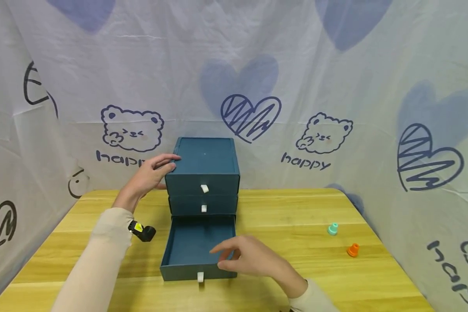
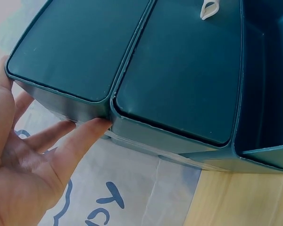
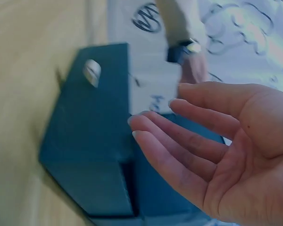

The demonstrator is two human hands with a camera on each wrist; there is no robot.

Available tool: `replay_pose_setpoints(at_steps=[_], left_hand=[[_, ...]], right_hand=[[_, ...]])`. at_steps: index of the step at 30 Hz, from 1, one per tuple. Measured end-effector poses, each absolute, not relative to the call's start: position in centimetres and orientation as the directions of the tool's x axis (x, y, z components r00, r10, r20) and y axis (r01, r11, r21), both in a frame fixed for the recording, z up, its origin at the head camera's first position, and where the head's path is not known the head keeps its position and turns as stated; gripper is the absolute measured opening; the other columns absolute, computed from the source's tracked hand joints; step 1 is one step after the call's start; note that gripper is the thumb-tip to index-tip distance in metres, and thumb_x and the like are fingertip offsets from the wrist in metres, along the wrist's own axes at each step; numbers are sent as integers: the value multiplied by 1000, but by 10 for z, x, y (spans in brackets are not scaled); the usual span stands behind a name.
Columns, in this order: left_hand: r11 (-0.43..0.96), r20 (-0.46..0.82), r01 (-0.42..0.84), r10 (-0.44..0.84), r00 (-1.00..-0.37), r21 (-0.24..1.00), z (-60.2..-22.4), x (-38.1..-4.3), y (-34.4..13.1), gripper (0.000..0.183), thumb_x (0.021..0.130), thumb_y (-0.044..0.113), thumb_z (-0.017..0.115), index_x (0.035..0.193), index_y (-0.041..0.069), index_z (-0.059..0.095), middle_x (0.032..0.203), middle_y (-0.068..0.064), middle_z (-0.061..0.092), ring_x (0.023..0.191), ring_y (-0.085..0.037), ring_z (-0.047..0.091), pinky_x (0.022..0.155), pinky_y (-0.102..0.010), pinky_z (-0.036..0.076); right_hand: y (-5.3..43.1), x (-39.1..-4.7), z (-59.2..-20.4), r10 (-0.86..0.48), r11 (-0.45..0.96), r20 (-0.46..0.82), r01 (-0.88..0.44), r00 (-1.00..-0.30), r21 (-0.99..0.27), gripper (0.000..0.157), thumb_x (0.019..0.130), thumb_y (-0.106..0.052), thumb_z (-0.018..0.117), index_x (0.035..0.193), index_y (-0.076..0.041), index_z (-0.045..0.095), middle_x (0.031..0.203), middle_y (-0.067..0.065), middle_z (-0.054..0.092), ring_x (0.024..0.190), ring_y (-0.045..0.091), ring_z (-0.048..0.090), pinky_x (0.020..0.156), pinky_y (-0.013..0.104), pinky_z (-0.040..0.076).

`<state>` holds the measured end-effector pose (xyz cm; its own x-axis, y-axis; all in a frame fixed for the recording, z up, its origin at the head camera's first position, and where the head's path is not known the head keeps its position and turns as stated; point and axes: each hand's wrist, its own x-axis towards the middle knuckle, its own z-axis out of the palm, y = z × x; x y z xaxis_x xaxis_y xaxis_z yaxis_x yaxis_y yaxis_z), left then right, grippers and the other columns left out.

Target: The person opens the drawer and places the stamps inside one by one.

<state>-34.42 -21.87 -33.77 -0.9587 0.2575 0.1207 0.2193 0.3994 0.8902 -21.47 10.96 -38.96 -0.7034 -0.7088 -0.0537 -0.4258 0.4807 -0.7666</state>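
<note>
A dark blue-green drawer cabinet (image 1: 204,156) stands on the table, its bottom drawer (image 1: 196,242) pulled out and bare inside. White tabs mark the drawer fronts; the upper two drawers are closed. At the cabinet's upper left, my left hand (image 1: 152,173) rests against the top edge and side. In the left wrist view, fairly straight fingers (image 2: 78,143) of that hand touch the side wall. Over the right front part of the pulled-out drawer hovers my right hand (image 1: 253,258), with loosely bent fingers and nothing held. The right wrist view shows its palm turned toward the camera.
On the right of the wooden table (image 1: 288,242) stand a mint-green small cone-shaped piece (image 1: 333,229) and an orange one (image 1: 352,250). A white curtain (image 1: 171,86) with hearts and bears hangs behind and along both sides. A black strapped device (image 1: 142,231) sits on my left wrist.
</note>
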Motion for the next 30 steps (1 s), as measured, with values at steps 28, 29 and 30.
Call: replay_pose_setpoints(at_steps=[28,29,30], left_hand=[[384,93,194,265,-960,903,-337,-344,-221,47,110,36,48,154,17,46,169,-18,28,156,-44,26,108,-71,44],[384,94,195,266,-959,902,-337,-344,-221,47,110,36,48,154,17,46,169,-18,28,156,-44,27,108,-71,44],[384,96,197,267,-959,902,-337,-345,-221,47,110,36,48,154,17,46,169,-18,28,155,-44,27,108,-71,45]], right_hand=[[224,-246,-352,-513,639,83,-444,-855,-628,33,91,-8,77,124,-7,74,127,15,73,105,29,73,83,29,64],[227,-247,-351,-504,646,91,-445,-859,-620,33,91,-8,77,124,-7,74,127,15,73,106,30,73,85,32,64],[230,-248,-351,-494,654,99,-444,-864,-613,33,91,-8,77,123,-7,75,127,16,73,107,31,72,86,35,64]])
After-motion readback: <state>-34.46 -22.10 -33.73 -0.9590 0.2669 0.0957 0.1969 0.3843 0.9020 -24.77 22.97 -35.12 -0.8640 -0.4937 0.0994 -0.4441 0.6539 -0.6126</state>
